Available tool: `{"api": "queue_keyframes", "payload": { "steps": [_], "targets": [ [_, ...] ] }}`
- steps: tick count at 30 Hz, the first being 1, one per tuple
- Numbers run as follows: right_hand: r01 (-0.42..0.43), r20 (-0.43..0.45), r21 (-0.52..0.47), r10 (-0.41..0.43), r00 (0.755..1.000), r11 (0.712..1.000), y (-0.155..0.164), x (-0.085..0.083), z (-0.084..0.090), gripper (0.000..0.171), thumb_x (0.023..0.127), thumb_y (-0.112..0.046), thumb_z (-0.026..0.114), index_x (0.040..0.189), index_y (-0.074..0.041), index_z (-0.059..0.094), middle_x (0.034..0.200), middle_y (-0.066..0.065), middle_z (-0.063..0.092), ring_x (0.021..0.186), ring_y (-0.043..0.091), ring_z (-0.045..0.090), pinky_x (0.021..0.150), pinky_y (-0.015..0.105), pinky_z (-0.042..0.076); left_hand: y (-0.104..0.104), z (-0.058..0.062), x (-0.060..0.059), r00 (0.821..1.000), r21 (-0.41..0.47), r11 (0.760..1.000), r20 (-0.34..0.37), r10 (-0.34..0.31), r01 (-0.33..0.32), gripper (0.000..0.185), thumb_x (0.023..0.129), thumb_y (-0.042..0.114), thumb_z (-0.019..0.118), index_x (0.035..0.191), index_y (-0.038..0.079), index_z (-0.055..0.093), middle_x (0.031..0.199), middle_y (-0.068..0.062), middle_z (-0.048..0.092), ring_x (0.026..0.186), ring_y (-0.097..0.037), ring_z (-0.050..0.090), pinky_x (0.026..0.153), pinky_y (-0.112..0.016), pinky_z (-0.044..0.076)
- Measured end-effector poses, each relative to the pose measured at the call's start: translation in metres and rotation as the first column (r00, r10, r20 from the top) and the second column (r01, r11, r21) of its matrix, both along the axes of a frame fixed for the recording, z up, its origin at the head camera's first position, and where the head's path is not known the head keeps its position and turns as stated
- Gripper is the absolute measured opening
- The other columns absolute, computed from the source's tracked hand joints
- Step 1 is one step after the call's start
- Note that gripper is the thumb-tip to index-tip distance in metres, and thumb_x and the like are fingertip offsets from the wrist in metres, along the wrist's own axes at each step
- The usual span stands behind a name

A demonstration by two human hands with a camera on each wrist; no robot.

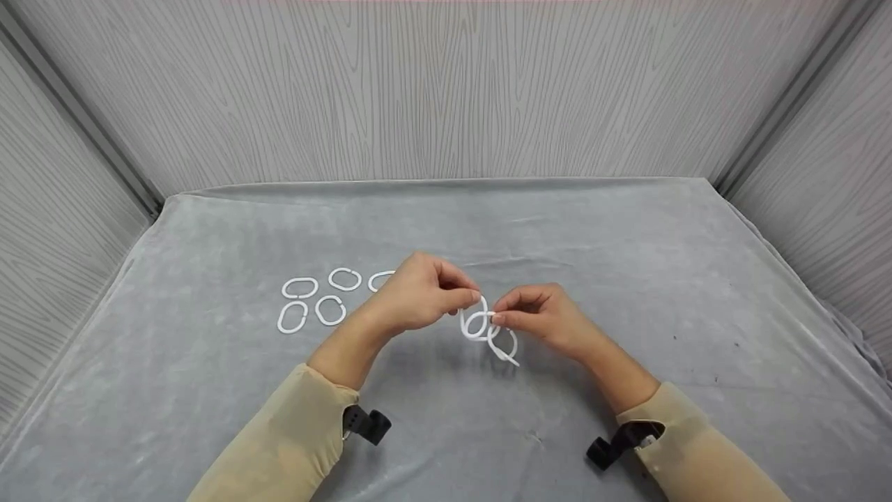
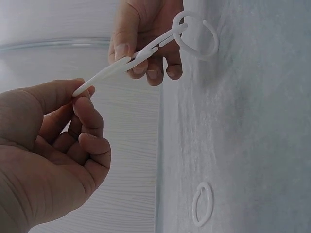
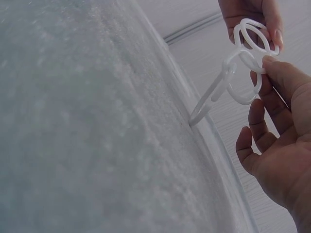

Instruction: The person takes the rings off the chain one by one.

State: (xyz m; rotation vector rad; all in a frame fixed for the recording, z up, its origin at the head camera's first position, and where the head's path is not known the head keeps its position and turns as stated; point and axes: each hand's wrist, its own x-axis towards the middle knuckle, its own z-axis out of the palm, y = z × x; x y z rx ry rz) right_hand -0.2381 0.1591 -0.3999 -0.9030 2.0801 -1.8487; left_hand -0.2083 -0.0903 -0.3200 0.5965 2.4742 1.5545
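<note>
A short chain of white plastic rings (image 1: 481, 326) hangs between both hands above the grey cloth (image 1: 627, 265). My left hand (image 1: 474, 298) pinches the chain's upper ring between thumb and forefinger; the left wrist view shows that pinch (image 2: 82, 94) on the ring's end. My right hand (image 1: 498, 318) pinches a linked ring just beside it, thumb on top in the right wrist view (image 3: 266, 73). The lowest ring (image 3: 204, 104) dangles, its tip touching the cloth. Several loose rings (image 1: 300, 287) lie in a group left of my left hand.
The cloth covers the whole table, with grey wood-grain walls (image 1: 446, 90) at the back and both sides. One loose ring (image 2: 201, 204) lies flat near my left wrist. Bare cloth stretches to the right and front.
</note>
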Motion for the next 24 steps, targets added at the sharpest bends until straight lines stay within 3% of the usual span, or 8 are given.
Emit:
{"api": "queue_keyframes", "payload": {
  "steps": [24],
  "targets": [
    [-0.019, 0.019, 0.017, 0.019, 1.0, 1.0, 0.0008, 0.0006, -0.0008, 0.012, 0.095, 0.004, 0.075, 0.102, 0.014, 0.073, 0.093, -0.001, 0.076, 0.083, 0.01, 0.067, 0.074, 0.023, 0.055, -0.0012, -0.0054, -0.0007, 0.998, 0.01, 0.999, -0.015, -0.053, 0.053, 0.012, 0.094, 0.004, 0.073, 0.098, 0.002, 0.084, 0.074, 0.006, 0.068, 0.07, -0.01, 0.058, 0.06, -0.024, 0.042]
  ]
}}
